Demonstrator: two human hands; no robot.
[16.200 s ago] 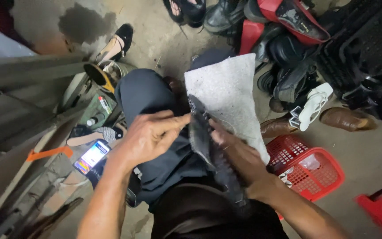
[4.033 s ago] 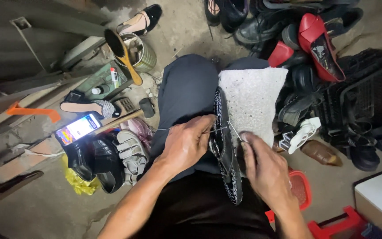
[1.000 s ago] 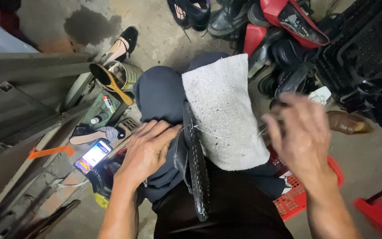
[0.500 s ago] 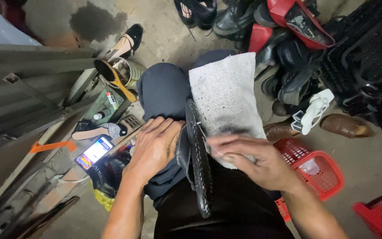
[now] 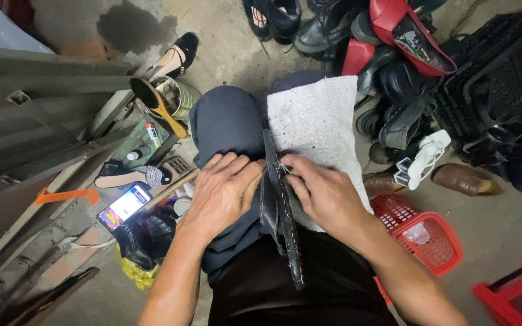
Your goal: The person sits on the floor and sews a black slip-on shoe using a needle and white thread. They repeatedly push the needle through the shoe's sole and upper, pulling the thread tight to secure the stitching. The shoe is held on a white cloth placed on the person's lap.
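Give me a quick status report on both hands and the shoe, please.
Left hand flat against black shoe, steadying it on lap. Right hand pinching at the sole's stitched edge. Grey cloth under the shoe. Nothing in the way.

Bare-armed person in dark clothes, seen from above

Both forearms are uncovered, no sleeves, watch or rings showing on the left hand (image 5: 222,193) or right hand (image 5: 324,193). Dark navy trousers cover the knees toward 12 o'clock; a black garment covers the lap and waist at 6 o'clock.
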